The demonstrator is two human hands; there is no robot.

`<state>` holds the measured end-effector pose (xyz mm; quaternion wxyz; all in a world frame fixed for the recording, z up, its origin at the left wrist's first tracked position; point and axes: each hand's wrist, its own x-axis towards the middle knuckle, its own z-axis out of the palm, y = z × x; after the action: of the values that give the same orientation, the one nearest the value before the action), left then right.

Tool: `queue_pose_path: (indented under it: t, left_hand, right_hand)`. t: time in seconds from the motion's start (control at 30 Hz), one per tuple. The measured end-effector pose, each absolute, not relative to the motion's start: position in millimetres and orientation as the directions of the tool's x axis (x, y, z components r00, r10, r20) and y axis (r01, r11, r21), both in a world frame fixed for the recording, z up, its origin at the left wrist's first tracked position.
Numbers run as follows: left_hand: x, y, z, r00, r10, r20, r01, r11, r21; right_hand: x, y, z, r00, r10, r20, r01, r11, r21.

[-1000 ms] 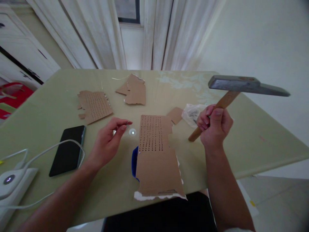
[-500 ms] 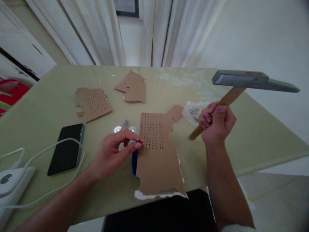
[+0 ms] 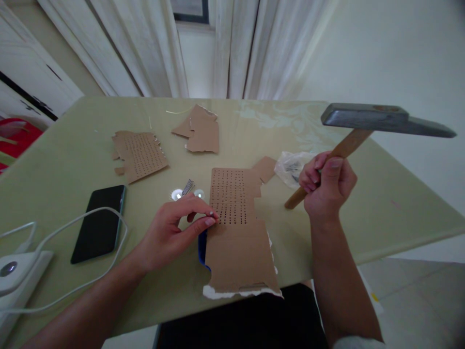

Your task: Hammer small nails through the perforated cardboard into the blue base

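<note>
**Nail pinched at the hole rows, hammer held high**

We see a small nail (image 3: 211, 213) pinched between thumb and forefinger of our left hand (image 3: 173, 231), its tip at the left edge of the cardboard sheet (image 3: 236, 242), beside the lowest row of punched holes. The pinch looks meant to stand the nail up for a blow. The sheet lies over a blue object (image 3: 201, 245), near the table's (image 3: 54, 160) front edge. Our right hand (image 3: 327, 186) is fisted round the wooden handle of the hammer (image 3: 363, 128), its head raised well clear to the right. Loose nails (image 3: 188, 186) lie just behind the left hand; a phone (image 3: 99, 224) and white cable (image 3: 72, 228) crowd the left.
</note>
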<state>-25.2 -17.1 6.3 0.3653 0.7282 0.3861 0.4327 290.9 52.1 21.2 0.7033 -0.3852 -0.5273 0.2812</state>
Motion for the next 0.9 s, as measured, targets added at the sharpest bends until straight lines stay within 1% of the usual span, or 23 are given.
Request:
queue_pose_path:
  t: [0.47,0.9]
  left_hand:
    - [-26.2,-16.2,7.0,0.349,0.860,0.372,0.240,-0.465,0.852]
    - [-24.7,-17.1,8.5,0.351,0.856,0.379,0.244,-0.474,0.846]
  right_hand:
    - [291.2,53.3,19.8,0.281,0.788,0.547,0.053,0.557,-0.829]
    - [291.3,52.5,19.2,0.287,0.791,0.540,0.035,0.555,-0.831]
